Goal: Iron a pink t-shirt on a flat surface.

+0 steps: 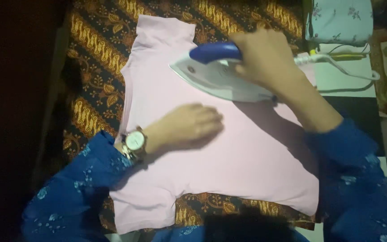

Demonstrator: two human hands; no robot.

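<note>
Pink t-shirt (229,148) lies flat and spread out on a batik cloth (95,85) of brown, orange and black pattern. All positions below are relative to the shirt.

Right hand (265,56): over the shirt's upper part, fingers wrapped closed around the blue handle of a white iron (216,76). The iron's soleplate sits on the fabric, pointed tip toward the shirt's left edge. Right forearm runs diagonally from the shirt's lower right corner up to the iron; blue floral sleeve (354,179) covers it to just past the wrist, crossing the shirt's right side.

Left hand (189,125): palm down on the middle of the shirt, fingers extended and close together, pressed flat on the fabric, holding nothing. It's just below the iron, not touching it. Wristwatch (135,142) with pale round dial on the left wrist, sitting at the shirt's left edge. Left forearm comes in from beyond the shirt's lower left corner, same blue sleeve.

White cord (350,67) leaves the back of the iron and runs off past the shirt's upper right. Folded pale floral cloth (339,20) lies beyond the upper right corner, well apart from both hands.
</note>
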